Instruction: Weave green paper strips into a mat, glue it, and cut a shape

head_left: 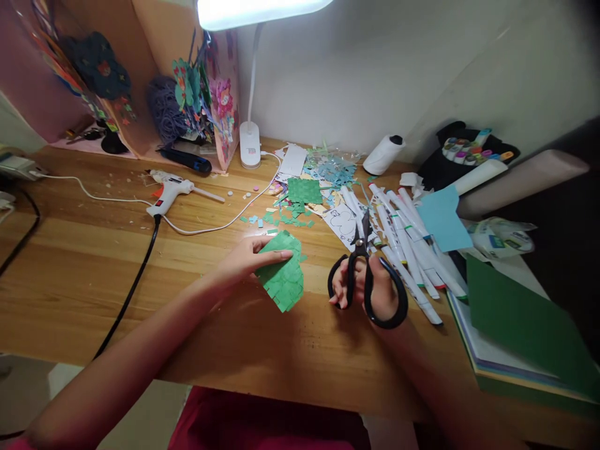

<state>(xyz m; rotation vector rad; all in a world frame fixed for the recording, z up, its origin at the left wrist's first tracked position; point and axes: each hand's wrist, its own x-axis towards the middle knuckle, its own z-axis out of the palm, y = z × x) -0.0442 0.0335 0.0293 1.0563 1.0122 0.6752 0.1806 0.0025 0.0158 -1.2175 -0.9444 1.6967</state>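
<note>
My left hand (255,257) pinches a piece of green paper (284,281) between thumb and fingers, above the desk. The paper has small rectangular patches on it and a notched edge. In my right hand (375,287) is a pair of scissors (360,247) with large black handles, my thumb through one loop and fingers through the other. Their blades point away from me and look closed or nearly so, apart from the green paper. Beyond both hands lies another green patched piece (304,190) among green and blue paper scraps (335,170).
A glue gun (171,194) lies at left with its black cord. White markers (407,237) are spread at right, near a stack of coloured paper (520,325). A lamp base (250,145) stands at the back, beside a pink box (227,100) hung with paper crafts.
</note>
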